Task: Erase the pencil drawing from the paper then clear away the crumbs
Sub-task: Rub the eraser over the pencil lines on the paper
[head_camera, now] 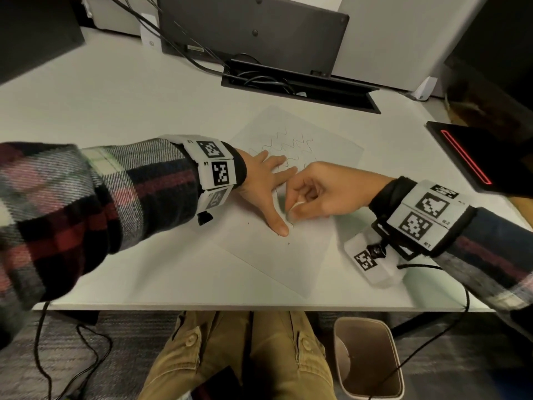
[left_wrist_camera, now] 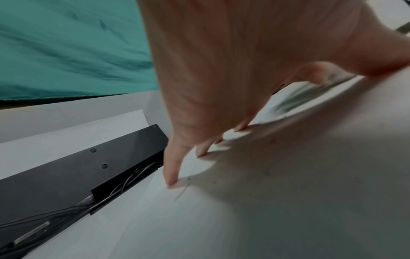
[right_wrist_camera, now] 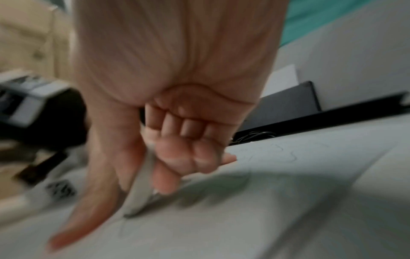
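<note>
A white sheet of paper (head_camera: 291, 249) lies askew on the white desk (head_camera: 115, 116), with wavy pencil lines (head_camera: 291, 142) on its far half. My left hand (head_camera: 265, 183) lies flat on the paper, fingers spread, thumb pointing toward me. Its fingertips (left_wrist_camera: 172, 182) press the sheet in the left wrist view. Just right of that thumb, my right hand (head_camera: 311, 192) pinches a small white eraser (head_camera: 292, 212) and holds its end on the paper. The eraser (right_wrist_camera: 142, 194) is blurred between thumb and forefinger in the right wrist view. A few dark crumbs (head_camera: 288, 243) sit near the thumb.
A black cable tray (head_camera: 300, 88) with cables is sunk in the desk behind the paper, under a dark monitor base (head_camera: 253, 33). A black device with a red line (head_camera: 473, 157) lies at the right. Below the desk edge stands a bin (head_camera: 369, 359).
</note>
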Action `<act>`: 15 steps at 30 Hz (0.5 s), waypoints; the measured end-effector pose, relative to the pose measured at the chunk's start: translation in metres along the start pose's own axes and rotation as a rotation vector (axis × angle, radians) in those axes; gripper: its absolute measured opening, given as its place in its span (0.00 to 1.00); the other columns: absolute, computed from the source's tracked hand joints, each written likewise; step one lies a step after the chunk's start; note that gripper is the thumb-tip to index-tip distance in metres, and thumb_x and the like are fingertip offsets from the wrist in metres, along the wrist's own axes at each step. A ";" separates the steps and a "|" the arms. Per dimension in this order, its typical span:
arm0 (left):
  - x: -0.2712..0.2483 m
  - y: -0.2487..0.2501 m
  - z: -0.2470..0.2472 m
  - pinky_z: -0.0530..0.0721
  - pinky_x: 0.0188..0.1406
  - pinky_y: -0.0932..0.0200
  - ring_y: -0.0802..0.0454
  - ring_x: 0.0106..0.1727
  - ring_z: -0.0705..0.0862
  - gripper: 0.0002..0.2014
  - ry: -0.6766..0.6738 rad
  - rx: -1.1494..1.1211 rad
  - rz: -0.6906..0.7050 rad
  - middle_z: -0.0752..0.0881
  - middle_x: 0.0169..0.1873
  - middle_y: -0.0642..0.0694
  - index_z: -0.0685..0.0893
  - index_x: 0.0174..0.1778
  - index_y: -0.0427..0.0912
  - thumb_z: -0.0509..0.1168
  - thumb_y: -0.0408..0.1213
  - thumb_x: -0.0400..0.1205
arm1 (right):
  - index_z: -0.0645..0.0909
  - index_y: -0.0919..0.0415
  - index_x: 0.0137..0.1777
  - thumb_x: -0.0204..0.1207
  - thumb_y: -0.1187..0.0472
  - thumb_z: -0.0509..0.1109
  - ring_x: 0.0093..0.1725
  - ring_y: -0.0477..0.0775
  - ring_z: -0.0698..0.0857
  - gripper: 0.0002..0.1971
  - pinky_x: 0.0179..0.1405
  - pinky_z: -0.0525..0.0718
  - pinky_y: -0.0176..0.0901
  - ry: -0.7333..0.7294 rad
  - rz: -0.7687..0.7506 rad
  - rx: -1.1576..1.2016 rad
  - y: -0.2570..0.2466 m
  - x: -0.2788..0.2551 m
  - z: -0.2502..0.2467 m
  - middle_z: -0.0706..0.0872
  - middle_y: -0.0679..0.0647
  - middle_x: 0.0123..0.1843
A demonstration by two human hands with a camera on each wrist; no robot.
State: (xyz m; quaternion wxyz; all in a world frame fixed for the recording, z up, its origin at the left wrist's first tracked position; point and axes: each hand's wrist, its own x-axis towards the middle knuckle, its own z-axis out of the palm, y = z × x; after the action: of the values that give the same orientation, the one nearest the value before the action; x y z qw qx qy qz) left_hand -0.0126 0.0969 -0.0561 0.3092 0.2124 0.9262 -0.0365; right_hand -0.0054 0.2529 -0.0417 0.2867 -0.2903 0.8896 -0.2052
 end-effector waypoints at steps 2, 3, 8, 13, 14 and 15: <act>-0.001 0.001 0.000 0.41 0.77 0.35 0.49 0.80 0.29 0.59 0.001 -0.005 0.006 0.29 0.80 0.54 0.32 0.79 0.61 0.65 0.73 0.63 | 0.86 0.60 0.43 0.72 0.61 0.75 0.25 0.37 0.77 0.03 0.29 0.75 0.29 0.050 -0.001 -0.034 0.005 0.002 -0.004 0.88 0.51 0.35; -0.002 0.001 -0.001 0.41 0.77 0.36 0.49 0.80 0.29 0.59 0.003 -0.001 0.004 0.29 0.80 0.54 0.31 0.79 0.61 0.65 0.73 0.63 | 0.86 0.58 0.43 0.72 0.60 0.75 0.27 0.36 0.78 0.03 0.32 0.74 0.28 0.091 0.000 -0.074 0.008 0.005 -0.009 0.89 0.53 0.38; -0.002 0.001 -0.001 0.40 0.77 0.36 0.48 0.80 0.29 0.60 0.003 0.002 0.000 0.29 0.80 0.54 0.30 0.79 0.60 0.65 0.73 0.63 | 0.85 0.63 0.43 0.71 0.62 0.76 0.24 0.39 0.77 0.05 0.27 0.76 0.30 0.027 0.020 -0.008 0.006 0.001 -0.004 0.86 0.49 0.30; -0.002 0.002 -0.001 0.41 0.78 0.38 0.48 0.81 0.30 0.61 0.008 0.003 0.000 0.29 0.80 0.53 0.29 0.79 0.57 0.65 0.73 0.64 | 0.86 0.60 0.41 0.71 0.63 0.75 0.28 0.35 0.80 0.02 0.32 0.74 0.25 0.109 0.022 -0.029 0.015 0.000 -0.012 0.89 0.43 0.33; -0.002 0.002 -0.002 0.42 0.78 0.39 0.49 0.81 0.32 0.61 0.015 -0.001 0.009 0.30 0.80 0.52 0.30 0.80 0.56 0.66 0.72 0.64 | 0.85 0.59 0.40 0.72 0.63 0.75 0.29 0.35 0.81 0.01 0.34 0.76 0.25 0.121 0.024 -0.026 0.017 0.001 -0.014 0.90 0.49 0.37; -0.002 0.003 -0.002 0.43 0.79 0.41 0.51 0.81 0.33 0.61 0.026 -0.010 0.024 0.30 0.80 0.52 0.30 0.80 0.54 0.66 0.71 0.65 | 0.85 0.58 0.40 0.72 0.63 0.75 0.30 0.35 0.82 0.02 0.35 0.76 0.25 0.119 0.025 -0.027 0.018 0.001 -0.014 0.90 0.53 0.38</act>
State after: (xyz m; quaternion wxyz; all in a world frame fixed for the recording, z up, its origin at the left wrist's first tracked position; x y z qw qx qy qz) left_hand -0.0111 0.0991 -0.0536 0.2984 0.2223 0.9278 -0.0256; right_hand -0.0215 0.2683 -0.0410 0.2318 -0.2702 0.9114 -0.2063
